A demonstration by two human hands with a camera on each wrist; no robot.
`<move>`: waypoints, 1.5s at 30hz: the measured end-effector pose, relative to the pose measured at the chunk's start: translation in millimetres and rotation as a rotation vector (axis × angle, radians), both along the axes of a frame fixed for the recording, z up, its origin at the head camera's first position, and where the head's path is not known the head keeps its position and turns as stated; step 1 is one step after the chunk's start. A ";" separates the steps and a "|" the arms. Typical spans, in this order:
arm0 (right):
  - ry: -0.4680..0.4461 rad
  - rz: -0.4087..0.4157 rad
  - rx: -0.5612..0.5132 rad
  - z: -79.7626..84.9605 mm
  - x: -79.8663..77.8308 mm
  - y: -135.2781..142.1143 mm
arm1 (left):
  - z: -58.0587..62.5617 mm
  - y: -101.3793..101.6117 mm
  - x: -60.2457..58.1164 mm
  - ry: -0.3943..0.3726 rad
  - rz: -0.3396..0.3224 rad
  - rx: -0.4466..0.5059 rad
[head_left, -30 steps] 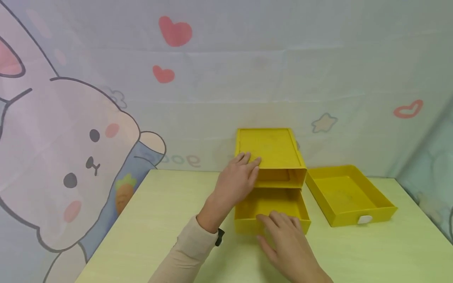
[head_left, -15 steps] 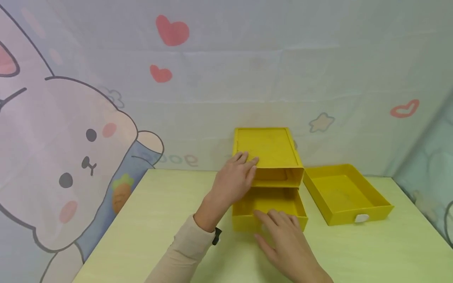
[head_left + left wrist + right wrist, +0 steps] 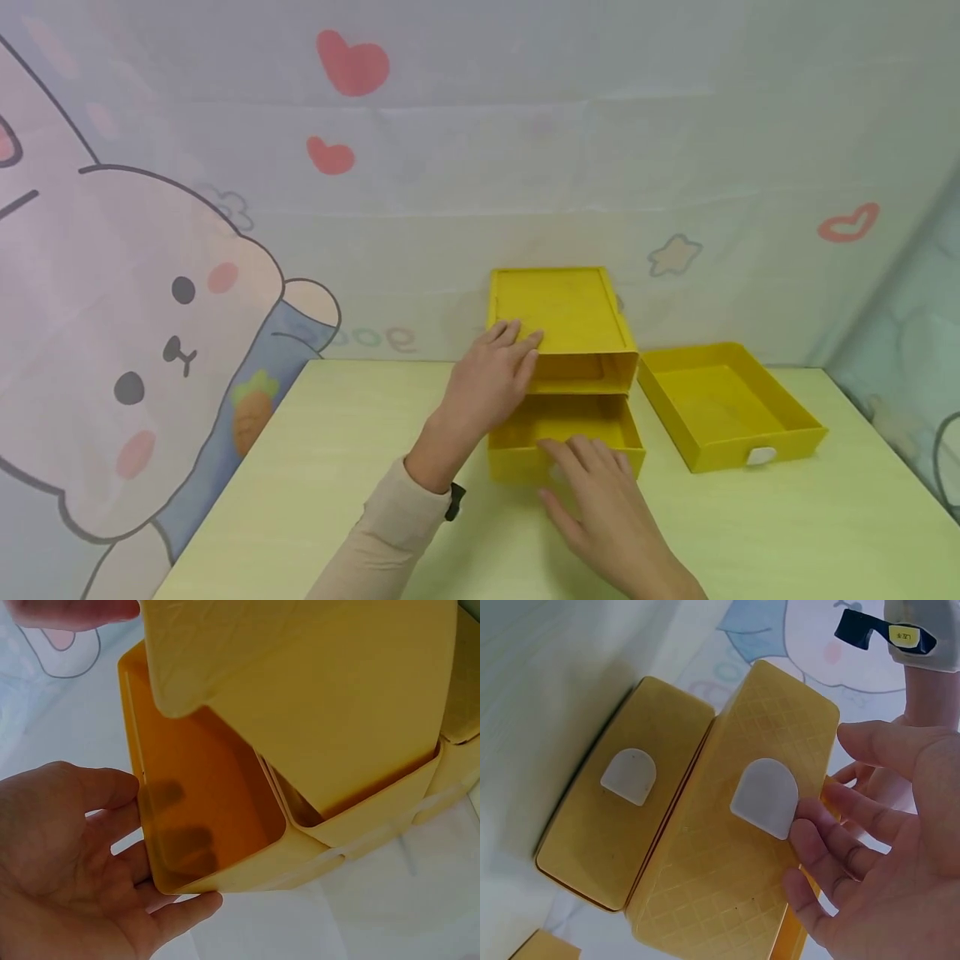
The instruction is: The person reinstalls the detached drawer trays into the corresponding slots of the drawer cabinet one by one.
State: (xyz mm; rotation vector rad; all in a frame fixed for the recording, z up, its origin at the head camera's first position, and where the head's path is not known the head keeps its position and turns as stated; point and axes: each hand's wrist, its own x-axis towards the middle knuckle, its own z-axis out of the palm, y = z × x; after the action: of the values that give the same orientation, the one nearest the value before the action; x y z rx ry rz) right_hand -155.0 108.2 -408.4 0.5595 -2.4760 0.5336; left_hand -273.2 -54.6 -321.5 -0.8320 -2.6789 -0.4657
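Observation:
A yellow drawer unit [image 3: 562, 308] stands against the backdrop, its upper slot facing forward without a drawer. Below that slot, a yellow drawer [image 3: 517, 462] with a white knob [image 3: 765, 796] sticks partly out. My left hand [image 3: 487, 379] rests on the unit's top at the front left corner, and its fingers show as dark shadows through the panel in the left wrist view. My right hand [image 3: 611, 512] is at the drawer's front, fingertips touching near the knob and top rim, thumb held away. Another drawer front [image 3: 630, 795] sits flush beneath it in the right wrist view.
A separate yellow drawer [image 3: 720, 400] with a white knob lies on the pale table [image 3: 300, 500] to the right of the unit. Behind the table hangs a backdrop [image 3: 465, 167] printed with a rabbit, hearts and a star. A dark cable [image 3: 939, 462] shows at far right.
The pulled-out drawer has slid slightly further into the unit, with my right hand following at its front. My left hand stays on the unit's top.

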 end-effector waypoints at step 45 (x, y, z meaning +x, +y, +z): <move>-0.188 0.048 -0.088 -20.0 -22.3 23.8 | -4.3 -0.7 -1.7 0.032 -0.021 0.017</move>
State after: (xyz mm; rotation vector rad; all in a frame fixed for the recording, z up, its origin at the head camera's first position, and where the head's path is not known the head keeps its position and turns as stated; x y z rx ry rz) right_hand -177.3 132.0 -428.4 0.5577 -2.6046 0.7415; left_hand -274.8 -55.3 -325.8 -0.8570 -2.6359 -0.4754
